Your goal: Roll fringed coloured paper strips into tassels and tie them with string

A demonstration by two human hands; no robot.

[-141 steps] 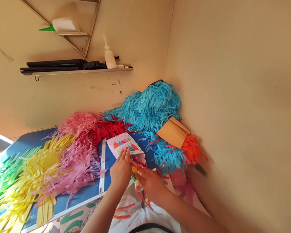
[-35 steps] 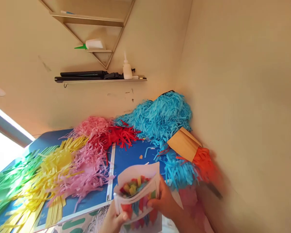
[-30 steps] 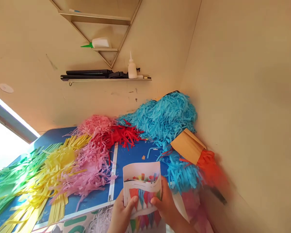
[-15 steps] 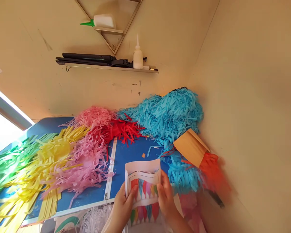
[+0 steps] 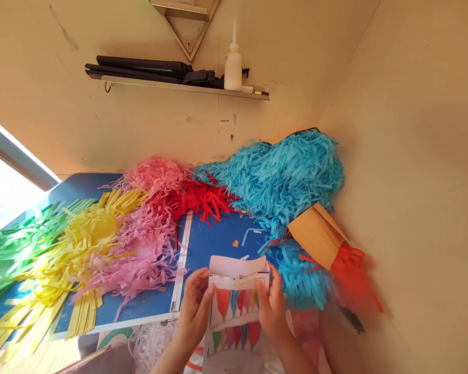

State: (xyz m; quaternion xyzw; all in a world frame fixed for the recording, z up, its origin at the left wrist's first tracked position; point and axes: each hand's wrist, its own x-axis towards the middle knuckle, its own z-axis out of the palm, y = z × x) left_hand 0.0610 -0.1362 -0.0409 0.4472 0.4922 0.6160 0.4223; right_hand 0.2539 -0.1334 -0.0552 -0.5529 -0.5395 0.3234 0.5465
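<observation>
Green paper strips lie leftmost on the blue worktop, followed by yellow strips and lilac strips. At the near edge, the left hand grips one side of a white printed packet and the right hand grips the other. Further right, light-blue strips pile against the wall, a brown envelope and orange-red strips beside them.
</observation>
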